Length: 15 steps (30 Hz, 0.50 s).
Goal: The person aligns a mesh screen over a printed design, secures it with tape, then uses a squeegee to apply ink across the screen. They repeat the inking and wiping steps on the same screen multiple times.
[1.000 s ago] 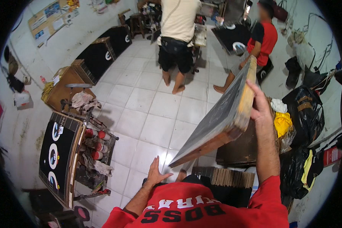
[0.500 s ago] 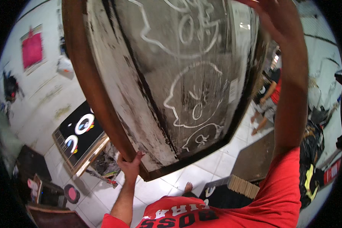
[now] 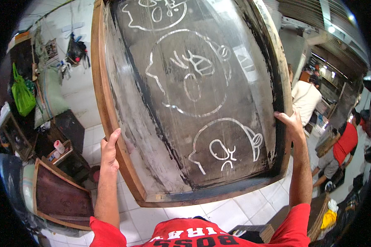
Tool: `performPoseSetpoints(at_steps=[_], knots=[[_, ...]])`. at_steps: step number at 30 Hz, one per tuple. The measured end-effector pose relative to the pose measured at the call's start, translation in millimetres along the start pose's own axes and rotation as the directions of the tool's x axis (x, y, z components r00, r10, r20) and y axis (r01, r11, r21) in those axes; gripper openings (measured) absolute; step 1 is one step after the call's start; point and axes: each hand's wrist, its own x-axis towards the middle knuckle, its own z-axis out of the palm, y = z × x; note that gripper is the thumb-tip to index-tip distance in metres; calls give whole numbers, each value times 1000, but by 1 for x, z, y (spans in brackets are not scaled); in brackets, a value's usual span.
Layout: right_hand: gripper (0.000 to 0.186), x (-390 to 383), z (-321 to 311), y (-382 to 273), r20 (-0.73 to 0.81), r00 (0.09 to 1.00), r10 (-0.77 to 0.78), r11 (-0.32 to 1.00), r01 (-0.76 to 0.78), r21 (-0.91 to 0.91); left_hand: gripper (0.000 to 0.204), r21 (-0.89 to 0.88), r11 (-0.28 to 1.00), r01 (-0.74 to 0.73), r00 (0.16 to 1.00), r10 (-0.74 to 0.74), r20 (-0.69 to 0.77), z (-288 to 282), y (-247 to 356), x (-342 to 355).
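I hold a large wooden-framed printing screen (image 3: 198, 103) up in front of me, filling much of the view. Its dark, streaked mesh carries white line outlines of cartoon heads, with a pale patch near the upper right. My left hand (image 3: 110, 154) grips the left wooden rail low down, thumb on the inner side. My right hand (image 3: 292, 123) is wrapped round the right rail, a little higher, thumb over the frame.
A second framed screen (image 3: 62, 195) leans at lower left, beside a small wooden stand (image 3: 62, 158). Bags (image 3: 24, 90) hang on the left wall. A co-worker in cream (image 3: 305, 101) and another in red (image 3: 342, 144) are at right. Cardboard sheets (image 3: 317, 210) lie lower right.
The screen, first edge-on in my right hand, has swung up to face me; my left hand has come up onto its left rail, my right hand has moved lower. The view has turned.
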Motion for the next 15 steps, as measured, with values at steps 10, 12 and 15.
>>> performPoseSetpoints(at_steps=[10, 12, 15], knots=[[66, 51, -14, 49, -295, 917, -269, 962, 245, -116, 78, 120, 922, -367, 898, 385, -215, 13, 44, -54], [79, 78, -23, 43, -343, 840, -421, 897, 441, -23, 75, 149, 797, -585, 773, 604, -193, 26, 79, -55], [79, 85, -29, 14, -364, 813, -455, 815, 545, 199, 69, 272, 674, -687, 618, 739, -270, 30, 131, -98]])
